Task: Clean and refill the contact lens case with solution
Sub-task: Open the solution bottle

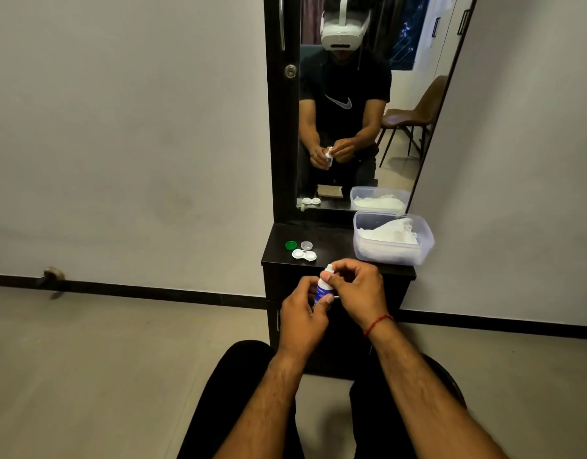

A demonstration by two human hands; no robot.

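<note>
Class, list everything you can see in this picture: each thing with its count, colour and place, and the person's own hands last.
Contact lens case: one, white, open, on dark shelf.
Caps: two, green and clear, behind the case.
Plastic tub: one, clear, white tissue inside, shelf's right.
Mirror: one, black-framed, above shelf.
Solution bottle: one, white and blue, held.
Left hand: grips bottle body.
Right hand: fingers at bottle top.

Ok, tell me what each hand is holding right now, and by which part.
Both hold the solution bottle: the left hand grips its body, and the right hand pinches around its top near the nozzle.
</note>
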